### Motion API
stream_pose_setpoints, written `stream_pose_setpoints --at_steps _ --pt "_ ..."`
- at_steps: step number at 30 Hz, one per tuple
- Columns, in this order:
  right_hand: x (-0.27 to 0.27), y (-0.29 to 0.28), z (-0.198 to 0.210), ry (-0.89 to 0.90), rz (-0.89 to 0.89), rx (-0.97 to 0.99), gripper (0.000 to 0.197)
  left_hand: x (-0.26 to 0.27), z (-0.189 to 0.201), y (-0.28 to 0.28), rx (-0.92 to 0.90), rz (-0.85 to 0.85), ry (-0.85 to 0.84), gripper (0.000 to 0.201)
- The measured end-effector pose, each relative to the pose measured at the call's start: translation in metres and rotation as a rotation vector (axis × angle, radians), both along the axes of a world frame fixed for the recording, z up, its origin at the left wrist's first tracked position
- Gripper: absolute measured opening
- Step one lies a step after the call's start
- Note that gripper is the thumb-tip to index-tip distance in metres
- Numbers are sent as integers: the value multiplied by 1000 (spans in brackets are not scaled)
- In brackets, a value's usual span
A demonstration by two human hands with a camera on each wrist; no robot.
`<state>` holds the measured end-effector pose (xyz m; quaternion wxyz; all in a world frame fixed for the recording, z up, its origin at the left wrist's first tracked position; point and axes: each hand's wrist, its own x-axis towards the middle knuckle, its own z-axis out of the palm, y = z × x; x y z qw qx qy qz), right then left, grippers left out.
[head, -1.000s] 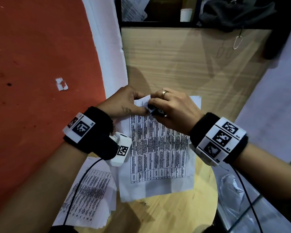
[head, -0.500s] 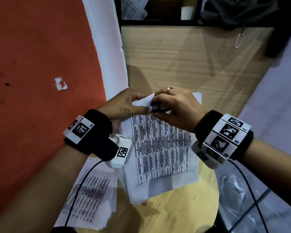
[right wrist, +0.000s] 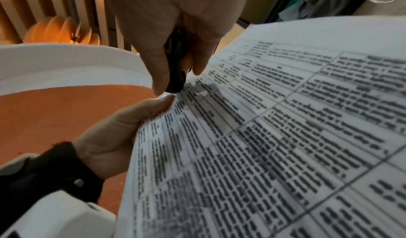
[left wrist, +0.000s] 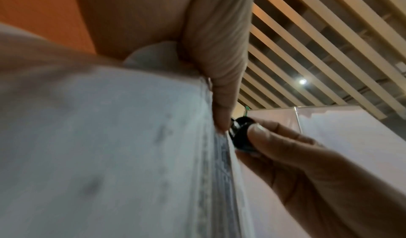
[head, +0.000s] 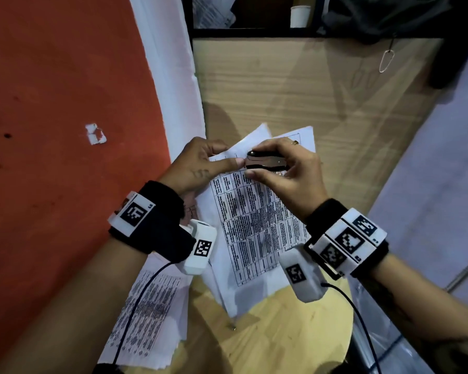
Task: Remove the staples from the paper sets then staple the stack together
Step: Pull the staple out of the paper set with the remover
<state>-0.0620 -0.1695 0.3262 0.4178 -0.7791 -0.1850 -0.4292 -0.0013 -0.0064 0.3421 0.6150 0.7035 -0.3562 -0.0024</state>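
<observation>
A printed paper set [head: 257,228] with a table of dense text is lifted above the round wooden table. My left hand [head: 200,163] pinches its top left corner, thumb on the printed face [right wrist: 153,108]. My right hand [head: 284,168] grips a small black staple tool [head: 265,161] and holds its nose at that corner, right beside my left thumb tip. The wrist views show the black staple tool [left wrist: 241,136] [right wrist: 175,71] touching the sheet edge. The staple itself is not visible.
A second pile of printed sheets [head: 146,311] lies at the table's left edge under my left forearm. The round wooden table [head: 281,341] is bare in front. A wooden panel [head: 308,90] stands behind, a red floor [head: 52,103] to the left.
The paper set has been lifted and tilted, its top corner raised. My right hand has turned so the black tool now shows fully, lying level at the corner.
</observation>
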Motion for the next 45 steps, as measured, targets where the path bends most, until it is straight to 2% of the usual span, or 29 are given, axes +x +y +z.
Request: stream_pose_setpoints --at_steps 4,8,16,20,23,26,28,30,32,38,42,45 --pt "2 -2 -1 -9 -37 13 30 10 -10 -5 -24 127 -53 7" --pt "8 -8 -10 34 -108 -1 30 19 -13 -3 73 192 -133 14" --pt "15 -21 -35 280 -241 -203 27 37 -24 0 266 283 -226 5" --pt "27 -26 -44 441 -325 -331 39 46 -30 -3 403 269 -298 39" --pt "29 -27 -39 445 -307 -368 45 50 -32 -2 448 189 -259 32" --pt "30 -29 -26 425 -214 -375 46 51 -31 0 480 118 -215 18" --pt "29 -31 -17 477 -149 -454 45 49 -30 -1 484 79 -199 15" --pt "31 -30 -9 547 -109 -581 47 48 -30 -2 472 59 -212 23" --pt "32 -29 -3 576 -93 -626 46 47 -32 -2 460 62 -230 28" --pt "24 -36 10 562 -72 -577 44 49 -30 12 471 138 -264 22" --pt "22 -37 13 574 -92 -562 46 48 -28 10 443 150 -303 37" --pt "19 -38 13 526 -108 -531 45 47 -27 7 420 138 -299 39"
